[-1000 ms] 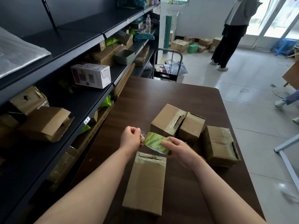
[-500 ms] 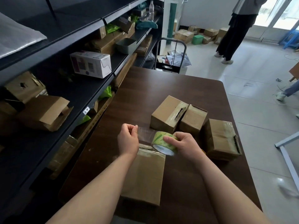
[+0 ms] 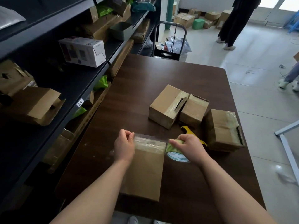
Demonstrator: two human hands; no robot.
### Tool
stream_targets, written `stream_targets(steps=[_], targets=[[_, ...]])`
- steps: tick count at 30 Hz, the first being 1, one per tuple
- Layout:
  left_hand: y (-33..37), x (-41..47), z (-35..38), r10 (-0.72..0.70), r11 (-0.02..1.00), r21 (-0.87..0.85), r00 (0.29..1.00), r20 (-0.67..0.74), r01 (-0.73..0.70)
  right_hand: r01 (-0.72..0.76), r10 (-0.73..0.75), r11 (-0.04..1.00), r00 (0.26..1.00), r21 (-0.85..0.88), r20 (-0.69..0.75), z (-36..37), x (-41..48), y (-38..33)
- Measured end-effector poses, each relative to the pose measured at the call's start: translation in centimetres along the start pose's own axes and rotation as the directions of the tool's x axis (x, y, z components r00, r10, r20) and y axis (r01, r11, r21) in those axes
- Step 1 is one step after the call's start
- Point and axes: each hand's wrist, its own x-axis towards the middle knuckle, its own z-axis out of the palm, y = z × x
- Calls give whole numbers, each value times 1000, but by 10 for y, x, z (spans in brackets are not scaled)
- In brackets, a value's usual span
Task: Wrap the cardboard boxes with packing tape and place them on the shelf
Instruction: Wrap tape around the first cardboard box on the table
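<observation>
Two hands are working over the nearest cardboard box (image 3: 145, 172), which is lying flat by the near edge of the table (image 3: 145, 81), about midway along it. A second ago the hands were close together with only a short tab of tape drawn out; now they are spreading apart. The left hand (image 3: 124, 146) is pinching the free end of the clear tape strip (image 3: 150, 142) between thumb and curled fingers at the box's far left corner. The right hand (image 3: 189, 147), fingers curled over the packing tape roll (image 3: 176, 155), is bringing the roll down beside the far right corner. The strip is now spanning the box's far end, so the seal there seems to be going on, not yet pressed or cut. Beyond, a yellow tool (image 3: 187, 129) and three more cardboard boxes (image 3: 193, 110) are waiting toward the right edge, none yet on the shelf (image 3: 77, 78).
</observation>
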Motion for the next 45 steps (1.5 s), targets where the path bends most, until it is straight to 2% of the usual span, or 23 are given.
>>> stream_targets(steps=[3, 8, 14, 28, 35, 39, 41, 43, 45], targets=[[-10, 3, 6, 0, 999, 37, 1000, 31, -1, -45, 49, 996, 998, -71, 46, 8, 6, 4], [-16, 10, 11, -6, 991, 133, 998, 55, -2, -60, 70, 979, 997, -197, 45, 17, 18, 3], [-18, 14, 14, -67, 991, 120, 993, 97, 56, -69, 87, 960, 995, -271, 55, 21, 25, 3], [-29, 16, 22, -50, 992, 118, 994, 97, 39, -126, 151, 934, 987, -333, 50, 34, 34, 8], [-23, 21, 15, 24, 978, 202, 990, 136, -52, -165, 183, 950, 982, -266, 45, 40, 30, 12], [-21, 21, 13, -45, 973, 230, 995, 87, 24, -192, 203, 955, 979, -227, 24, 44, 23, 12], [-17, 15, 20, -81, 938, 346, 990, 117, 36, -204, 213, 957, 977, -206, 18, 50, 21, 10], [-10, 10, 30, -194, 877, 472, 963, 185, 86, -215, 220, 958, 975, -189, 8, 54, 19, 8], [-6, 8, 38, -265, 835, 536, 945, 192, 125, -218, 222, 960, 975, -176, 1, 58, 19, 8]])
